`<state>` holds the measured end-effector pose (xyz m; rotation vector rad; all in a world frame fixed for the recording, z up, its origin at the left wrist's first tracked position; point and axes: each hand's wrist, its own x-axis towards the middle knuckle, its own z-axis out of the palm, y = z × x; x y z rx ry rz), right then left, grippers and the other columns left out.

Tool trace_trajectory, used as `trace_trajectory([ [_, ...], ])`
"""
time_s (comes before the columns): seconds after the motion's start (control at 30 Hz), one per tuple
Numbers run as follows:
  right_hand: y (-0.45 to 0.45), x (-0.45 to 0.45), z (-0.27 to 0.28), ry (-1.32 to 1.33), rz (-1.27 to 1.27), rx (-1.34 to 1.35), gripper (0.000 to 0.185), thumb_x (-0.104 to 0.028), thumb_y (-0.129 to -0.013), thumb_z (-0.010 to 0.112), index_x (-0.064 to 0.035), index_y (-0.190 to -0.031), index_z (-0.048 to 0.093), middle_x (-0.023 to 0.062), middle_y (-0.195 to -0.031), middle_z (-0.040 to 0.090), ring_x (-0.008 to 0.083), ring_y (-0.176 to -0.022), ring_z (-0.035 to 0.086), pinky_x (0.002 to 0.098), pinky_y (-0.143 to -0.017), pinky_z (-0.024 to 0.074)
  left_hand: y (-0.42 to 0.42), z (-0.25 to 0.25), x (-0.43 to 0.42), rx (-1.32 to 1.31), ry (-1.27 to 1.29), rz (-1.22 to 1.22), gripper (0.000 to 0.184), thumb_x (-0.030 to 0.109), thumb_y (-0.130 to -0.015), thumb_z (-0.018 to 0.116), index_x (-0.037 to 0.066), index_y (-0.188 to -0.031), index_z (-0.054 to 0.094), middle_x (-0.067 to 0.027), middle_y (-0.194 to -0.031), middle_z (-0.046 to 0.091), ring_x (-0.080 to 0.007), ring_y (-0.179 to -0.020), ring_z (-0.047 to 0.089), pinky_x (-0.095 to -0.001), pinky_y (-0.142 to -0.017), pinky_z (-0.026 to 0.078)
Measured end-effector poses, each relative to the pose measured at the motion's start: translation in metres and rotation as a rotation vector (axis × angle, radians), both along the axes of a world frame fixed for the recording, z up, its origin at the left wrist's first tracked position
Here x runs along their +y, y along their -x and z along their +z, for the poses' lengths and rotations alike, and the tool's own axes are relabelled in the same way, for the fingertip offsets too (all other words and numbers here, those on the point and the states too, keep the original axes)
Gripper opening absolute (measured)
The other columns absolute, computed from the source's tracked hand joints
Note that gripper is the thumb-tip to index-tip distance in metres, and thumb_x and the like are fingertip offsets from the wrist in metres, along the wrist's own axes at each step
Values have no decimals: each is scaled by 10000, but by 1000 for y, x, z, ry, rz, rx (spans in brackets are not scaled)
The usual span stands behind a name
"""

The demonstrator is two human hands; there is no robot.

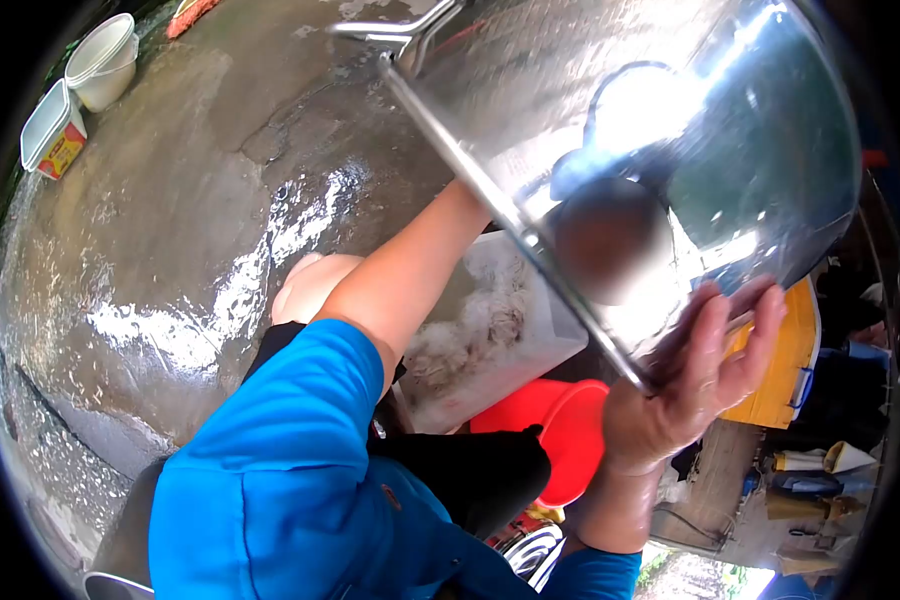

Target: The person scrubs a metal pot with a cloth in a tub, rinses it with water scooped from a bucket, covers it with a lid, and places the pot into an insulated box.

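Note:
A large shiny stainless-steel pot (770, 150) is tilted on its side in the upper right, its rim running diagonally and a loop handle (370, 32) at the top. My right hand (705, 375), looking wet, grips the pot near the lower end of the rim, with fingers against its outer wall. My left forearm (415, 255) goes behind the rim toward the pot's opening; the left hand itself is hidden by the pot. Below the pot sits a white plastic tub (560, 330) holding foamy water and pale material I cannot make out.
A red plastic tub (580, 450) stands beside the white one. At right is a yellow-orange crate (785, 355) near cluttered items. White buckets (105, 70) and a labelled container (55, 135) stand at upper left on the wet concrete floor (170, 230).

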<state>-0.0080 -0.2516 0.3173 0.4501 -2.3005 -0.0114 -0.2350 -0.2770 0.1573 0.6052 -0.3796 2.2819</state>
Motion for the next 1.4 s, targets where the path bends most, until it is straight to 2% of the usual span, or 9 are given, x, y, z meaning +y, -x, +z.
trace_trajectory([
  [0.3,38,-19,35,150,281,-32,610,200,-770,495,0,-1335,380,114,-1432,213,262,-1319,304,388,-1105,273,17,37,-59,84,20,245,617,561,-830,435,73,-1186,558,-128,-1176,588,-310,-1094,555,-527,-935,414],
  [0.33,39,-19,35,152,296,-31,613,200,-770,498,-1,-1336,379,114,-1433,210,264,-1318,304,387,-1104,273,22,35,-67,72,-103,99,623,567,-828,434,75,-1191,555,-128,-1173,590,-313,-1092,556,-534,-928,417],
  [0.5,45,-18,28,158,418,-41,624,184,-763,544,-7,-1335,383,118,-1446,180,273,-1323,291,371,-1095,282,26,33,-81,63,-70,144,624,569,-830,429,79,-1197,550,-126,-1185,582,-312,-1099,551,-537,-929,415],
  [0.83,45,-18,19,208,407,88,501,200,-748,570,-63,-1174,576,172,-1386,251,321,-1313,293,363,-1049,351,31,30,-86,28,-31,167,626,573,-834,421,87,-1211,539,-124,-1209,566,-312,-1112,540,-543,-929,411],
  [0.93,41,-12,21,67,327,26,622,179,-738,593,-7,-1306,418,113,-1447,173,280,-1340,256,371,-1096,283,33,32,-84,22,-24,168,627,574,-836,418,90,-1215,536,-123,-1216,561,-312,-1116,537,-545,-929,410],
  [1.13,41,-17,19,71,292,21,611,188,-747,564,-3,-1308,419,103,-1443,178,279,-1344,249,374,-1093,291,36,32,-74,16,10,155,628,576,-838,413,94,-1223,530,-121,-1230,551,-312,-1124,530,-549,-930,407],
  [1.27,56,-14,14,224,385,-48,630,225,-738,467,8,-1326,396,96,-1431,183,265,-1330,290,350,-1096,282,49,-1,-61,-164,158,97,629,578,-840,410,97,-1228,525,-120,-1240,544,-312,-1129,526,-551,-930,406],
  [1.37,71,1,-6,390,390,-120,789,266,-605,351,-17,-1340,390,100,-1412,210,249,-1309,343,308,-1083,296,64,-43,-57,-528,394,119,629,579,-841,407,100,-1233,522,-120,-1247,539,-312,-1133,523,-553,-930,404],
  [1.4,75,2,-15,517,393,-144,724,262,-657,414,-48,-1310,445,107,-1396,226,241,-1294,355,288,-1051,325,64,-54,-60,-691,456,219,657,589,-848,396,86,-1261,489,-123,-1282,505,-307,-1163,493,-529,-963,376],
])
